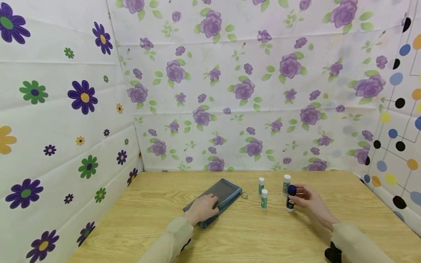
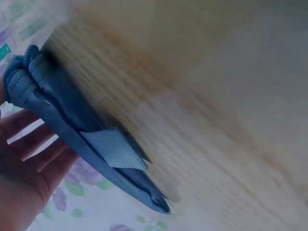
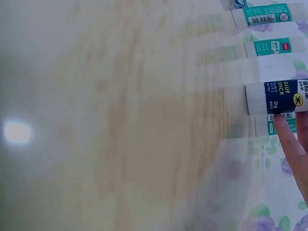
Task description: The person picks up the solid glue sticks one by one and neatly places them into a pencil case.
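Note:
My left hand (image 1: 203, 208) rests on a dark mesh pouch (image 1: 221, 190) with blue edging, lying at a slant on the table. In the left wrist view its fingers (image 2: 45, 156) reach fairly straight along the pouch's folded blue side (image 2: 91, 130). With thumb and fingers, my right hand (image 1: 307, 200) holds a navy-capped glue stick (image 1: 291, 199), which stands upright. The right wrist view shows its dark label (image 3: 284, 96) and white base. Close behind it is a white-capped green glue stick (image 1: 287, 184), partly hidden.
Two more green glue sticks with white caps, one farther back (image 1: 261, 185) and one nearer (image 1: 264, 200), stand between pouch and right hand. A small ring (image 1: 244, 195) lies at the pouch's right corner. Patterned cloth walls (image 1: 204, 91) enclose the wooden table (image 1: 138, 219).

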Demonstrator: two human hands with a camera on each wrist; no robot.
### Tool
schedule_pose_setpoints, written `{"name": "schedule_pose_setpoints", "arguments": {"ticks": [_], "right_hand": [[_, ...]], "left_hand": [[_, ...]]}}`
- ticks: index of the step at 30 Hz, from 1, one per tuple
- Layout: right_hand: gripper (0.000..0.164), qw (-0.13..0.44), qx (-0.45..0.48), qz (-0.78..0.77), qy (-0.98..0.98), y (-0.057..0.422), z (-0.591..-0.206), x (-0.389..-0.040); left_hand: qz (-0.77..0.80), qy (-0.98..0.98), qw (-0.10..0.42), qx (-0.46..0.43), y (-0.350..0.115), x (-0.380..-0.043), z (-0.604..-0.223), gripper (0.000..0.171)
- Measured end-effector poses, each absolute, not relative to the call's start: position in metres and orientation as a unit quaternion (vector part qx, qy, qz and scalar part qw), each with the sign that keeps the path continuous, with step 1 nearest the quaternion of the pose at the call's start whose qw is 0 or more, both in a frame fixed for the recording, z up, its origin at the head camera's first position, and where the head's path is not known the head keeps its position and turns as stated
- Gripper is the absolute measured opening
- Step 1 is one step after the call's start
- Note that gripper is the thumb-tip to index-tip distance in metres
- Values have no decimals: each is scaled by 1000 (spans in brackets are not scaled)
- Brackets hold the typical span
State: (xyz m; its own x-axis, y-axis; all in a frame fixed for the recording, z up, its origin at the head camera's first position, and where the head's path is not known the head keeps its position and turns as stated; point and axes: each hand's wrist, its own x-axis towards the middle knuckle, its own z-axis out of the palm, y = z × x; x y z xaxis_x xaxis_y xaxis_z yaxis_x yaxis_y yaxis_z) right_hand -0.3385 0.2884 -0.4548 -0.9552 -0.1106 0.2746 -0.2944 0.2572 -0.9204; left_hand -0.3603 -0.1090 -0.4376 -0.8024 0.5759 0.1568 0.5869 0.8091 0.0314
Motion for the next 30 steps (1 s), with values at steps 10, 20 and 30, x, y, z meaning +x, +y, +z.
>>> {"name": "schedule_pose_setpoints", "arguments": {"ticks": [10,20,30], "right_hand": [[43,88,150,637,-751,291,-452,-338],[46,87,183,666,-718,305,-463,-353],[59,88,150,710,-682,332,-495,-395]], "left_hand": [[-106,-946,73,-297,-111,-363,-438,23],[-193,-934,73,-292,-114,-367,-442,13],[-283,-921,62,-260,-118,-369,-443,15]]}}
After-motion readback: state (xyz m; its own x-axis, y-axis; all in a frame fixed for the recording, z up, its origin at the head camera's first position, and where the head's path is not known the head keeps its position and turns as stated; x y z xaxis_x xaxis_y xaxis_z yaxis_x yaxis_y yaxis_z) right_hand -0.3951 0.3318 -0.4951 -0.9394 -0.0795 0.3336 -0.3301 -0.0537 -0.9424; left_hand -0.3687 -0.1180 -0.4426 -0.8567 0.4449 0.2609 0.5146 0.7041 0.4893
